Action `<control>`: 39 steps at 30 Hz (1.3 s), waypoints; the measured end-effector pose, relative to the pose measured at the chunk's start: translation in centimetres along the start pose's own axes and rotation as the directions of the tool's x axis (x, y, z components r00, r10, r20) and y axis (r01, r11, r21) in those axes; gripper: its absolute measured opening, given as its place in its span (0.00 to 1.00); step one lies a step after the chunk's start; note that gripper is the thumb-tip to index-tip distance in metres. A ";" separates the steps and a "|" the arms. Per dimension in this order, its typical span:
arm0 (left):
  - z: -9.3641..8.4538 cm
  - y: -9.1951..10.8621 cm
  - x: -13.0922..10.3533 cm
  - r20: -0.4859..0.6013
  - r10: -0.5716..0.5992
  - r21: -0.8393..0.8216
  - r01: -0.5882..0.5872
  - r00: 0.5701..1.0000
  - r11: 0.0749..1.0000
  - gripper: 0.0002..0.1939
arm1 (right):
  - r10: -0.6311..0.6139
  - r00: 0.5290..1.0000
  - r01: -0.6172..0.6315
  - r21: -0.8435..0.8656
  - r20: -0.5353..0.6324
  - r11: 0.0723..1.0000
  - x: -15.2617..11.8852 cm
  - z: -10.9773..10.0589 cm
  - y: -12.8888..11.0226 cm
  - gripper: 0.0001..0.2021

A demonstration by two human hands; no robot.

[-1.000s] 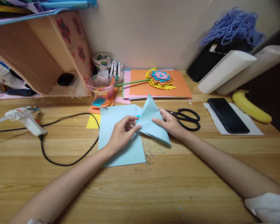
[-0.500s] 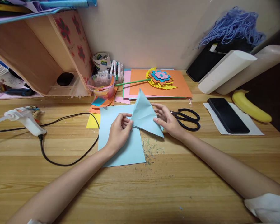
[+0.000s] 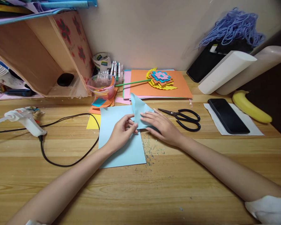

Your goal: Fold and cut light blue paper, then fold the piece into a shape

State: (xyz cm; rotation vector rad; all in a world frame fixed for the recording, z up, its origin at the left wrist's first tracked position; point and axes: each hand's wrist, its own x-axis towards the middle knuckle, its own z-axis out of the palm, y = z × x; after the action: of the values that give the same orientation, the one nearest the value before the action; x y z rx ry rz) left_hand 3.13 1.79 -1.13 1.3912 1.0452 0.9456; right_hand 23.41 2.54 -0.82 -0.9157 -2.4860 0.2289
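A folded light blue paper (image 3: 138, 107) stands partly raised between my hands, its pointed tip up at the left. My left hand (image 3: 123, 131) pinches its lower left edge between thumb and fingers. Spread over the right part of the fold, the fingers of my right hand (image 3: 165, 128) lie nearly flat and touch the paper. Beneath my left hand a larger light blue sheet (image 3: 124, 156) lies flat on the wooden table (image 3: 140, 193). Black-handled scissors (image 3: 188, 116) rest just beyond my right hand, their blades pointing left.
At the left are a white glue gun (image 3: 29, 122) and its black cable. Behind lie a paper flower (image 3: 161, 78) on orange paper (image 3: 182, 90), a clear bowl (image 3: 101, 86) and markers (image 3: 115, 68). To the right are a phone (image 3: 228, 115) and a banana (image 3: 250, 107).
My right hand has moved left from the paper's right corner onto the fold, fingers now flatter. The paper's tip has shifted left, and the scissors' blades have come into view.
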 end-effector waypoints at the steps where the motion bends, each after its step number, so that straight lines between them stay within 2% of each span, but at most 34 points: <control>1: 0.0 0.0 0.0 0.015 -0.003 0.002 0.003 1.000 1.000 0.17 | -0.004 1.000 0.004 -0.003 -0.010 1.000 -0.1 0.0 0.1 0.19; 5: 0.0 0.0 0.0 0.055 -0.004 0.001 0.004 0.998 1.000 0.17 | -0.045 0.997 0.045 -0.014 -0.056 0.999 -0.3 0.3 0.4 0.17; 17: -0.1 -0.4 0.1 0.075 0.006 0.021 -0.008 0.997 1.000 0.17 | -0.125 0.983 0.109 -0.121 -0.132 0.987 -0.6 0.5 0.4 0.17; 23: 0.0 -0.3 0.0 0.082 0.006 0.052 -0.010 0.997 0.999 0.19 | -0.151 0.973 0.135 -0.099 -0.173 0.986 -0.8 0.5 0.5 0.16; 26: 0.0 -0.1 -0.1 0.077 -0.030 0.073 0.024 0.997 0.997 0.20 | -0.159 0.969 0.148 -0.071 -0.191 0.986 -0.8 0.4 0.4 0.16; 31: 0.0 0.1 -0.1 0.086 -0.069 0.052 0.065 0.994 0.997 0.25 | -0.132 0.971 0.131 -0.021 -0.201 0.991 -0.7 0.3 0.3 0.16; 39: 0.1 0.2 -0.4 0.107 -0.029 0.002 0.029 0.994 1.000 0.33 | -0.060 0.982 0.077 0.085 -0.180 0.993 -0.8 0.2 0.3 0.19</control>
State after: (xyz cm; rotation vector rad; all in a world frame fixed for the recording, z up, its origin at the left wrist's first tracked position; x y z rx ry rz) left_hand 3.12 1.39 -0.90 1.4081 0.9825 0.8403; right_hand 23.99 2.21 -1.40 -0.7764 -2.3185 0.2264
